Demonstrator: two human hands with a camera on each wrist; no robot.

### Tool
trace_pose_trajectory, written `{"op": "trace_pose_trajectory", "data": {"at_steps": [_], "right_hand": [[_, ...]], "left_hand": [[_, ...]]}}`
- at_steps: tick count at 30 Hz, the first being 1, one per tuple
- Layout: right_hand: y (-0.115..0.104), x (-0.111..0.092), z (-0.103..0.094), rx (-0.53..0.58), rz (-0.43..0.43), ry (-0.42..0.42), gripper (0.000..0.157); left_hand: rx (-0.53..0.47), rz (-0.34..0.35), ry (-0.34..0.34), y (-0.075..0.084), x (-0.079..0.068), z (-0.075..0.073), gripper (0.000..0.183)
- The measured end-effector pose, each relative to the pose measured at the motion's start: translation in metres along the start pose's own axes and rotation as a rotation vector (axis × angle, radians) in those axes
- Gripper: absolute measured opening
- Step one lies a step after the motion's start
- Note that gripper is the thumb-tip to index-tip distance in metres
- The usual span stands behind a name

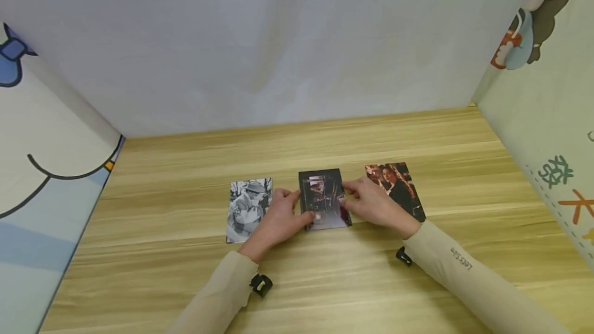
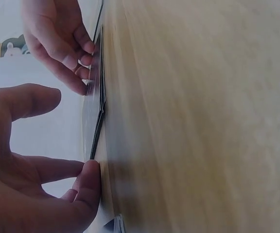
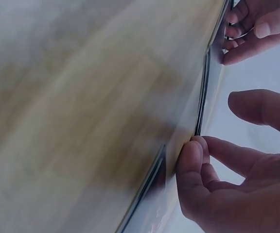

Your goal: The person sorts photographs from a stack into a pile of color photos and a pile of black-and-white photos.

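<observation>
A dark, glossy picture card [image 1: 326, 201] lies flat on the wooden tabletop between both hands, and its surface reflects light. My left hand [image 1: 283, 215] touches its left edge with the fingertips. In the left wrist view the left thumb [image 2: 38, 101] is raised above the card. On the opposite side, my right hand [image 1: 373, 204] touches the right edge with its fingertips. Its thumb [image 3: 254, 104] stands off the card in the right wrist view. Seen edge-on there, the card's side [image 3: 204, 92] shows more than one thin layer.
A black-and-white picture card [image 1: 243, 209] lies left of the middle one, partly behind the left hand. To the right lies a colour picture card [image 1: 396, 182], partly under the right forearm. A pale wall [image 1: 297, 66] rises behind the wooden table [image 1: 176, 184], with printed side panels.
</observation>
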State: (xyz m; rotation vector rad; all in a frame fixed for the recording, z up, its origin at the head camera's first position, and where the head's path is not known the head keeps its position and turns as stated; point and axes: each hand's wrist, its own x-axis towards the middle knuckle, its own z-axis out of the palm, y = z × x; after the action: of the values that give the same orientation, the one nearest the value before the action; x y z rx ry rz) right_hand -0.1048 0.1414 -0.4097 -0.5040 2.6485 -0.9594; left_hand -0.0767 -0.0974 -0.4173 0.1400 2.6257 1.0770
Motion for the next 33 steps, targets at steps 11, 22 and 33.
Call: {"op": "trace_pose_trajectory", "data": {"at_steps": [11,22,33], "right_hand": [[0.0,-0.003,-0.004,0.141,-0.025,0.005,0.052],[-0.008,-0.014,-0.011,0.179,0.045,0.001,0.057],[-0.008,-0.02,-0.013,0.208,0.03,0.024,0.062]], "left_hand": [[-0.068,-0.007,0.022,-0.001,-0.006,0.001,0.082],[-0.156,0.072,0.086,0.001,-0.014,0.002,0.081],[-0.27,0.127,0.093,0.001,-0.018,0.001,0.081]]}}
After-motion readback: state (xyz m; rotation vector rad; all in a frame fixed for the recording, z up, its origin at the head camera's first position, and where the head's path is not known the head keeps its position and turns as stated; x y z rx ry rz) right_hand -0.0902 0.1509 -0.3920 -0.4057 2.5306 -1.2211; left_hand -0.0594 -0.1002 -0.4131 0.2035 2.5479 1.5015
